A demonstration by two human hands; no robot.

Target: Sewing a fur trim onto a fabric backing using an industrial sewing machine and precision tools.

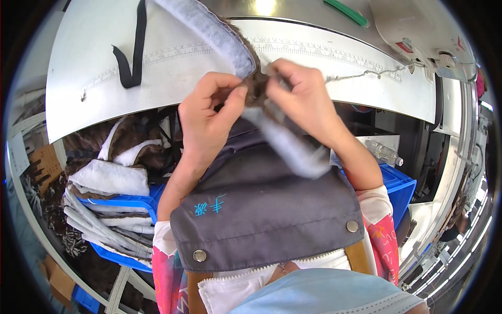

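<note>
A long strip of brown fur with a pale fleecy backing [222, 42] runs down from the far side of the white work table to my hands. My left hand [212, 107] pinches its edge between thumb and fingers. Close beside it, my right hand [303, 99] is closed on the same strip and smeared by motion. Below the hands, the strip's pale lower end hangs over my dark grey apron [266, 204], also blurred. Fur bunched between my fingers hides the exact grip points.
A black strap [137, 57] lies on the ruler-marked table [94, 57]. At the far right stands a sewing machine [413, 26], with a greyish thread [361, 75] trailing from it. A green-handled tool [346, 12] lies behind. Fleece-backed pieces [110, 178] fill a blue crate [154, 201] at left.
</note>
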